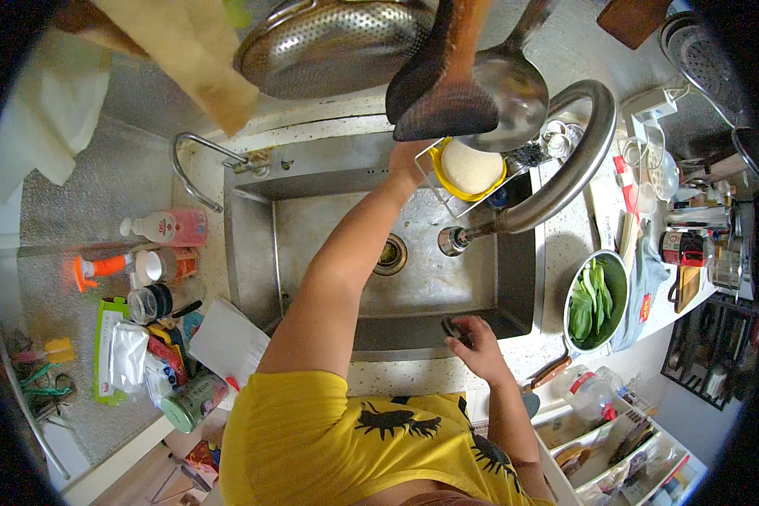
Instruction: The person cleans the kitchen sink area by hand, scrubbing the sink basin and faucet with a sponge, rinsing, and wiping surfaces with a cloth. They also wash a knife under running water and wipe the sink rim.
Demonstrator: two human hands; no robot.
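My left arm reaches across the stainless steel sink (443, 284) to its far rim. There my left hand (410, 158) is beside a white wire rack (425, 167) holding a yellow dish with a pale round sponge (473, 166). Hanging utensils cover the fingers, so their grip cannot be told. Over the near edge of the sink, my right hand (479, 348) has its fingers curled around a small dark object (449, 327), possibly a lid or ring. A curved metal faucet (579, 171) arches over the basin, its spout (453, 241) to the right of the drain (391, 254).
A wooden-handled spatula (449, 107), a ladle (512, 95) and a perforated strainer (335, 47) hang ahead. Right of the sink stands a pot with green leaves (591, 303), its handle (550, 372) pointing towards me. Bottles, including a pink pump bottle (180, 228), crowd the left counter.
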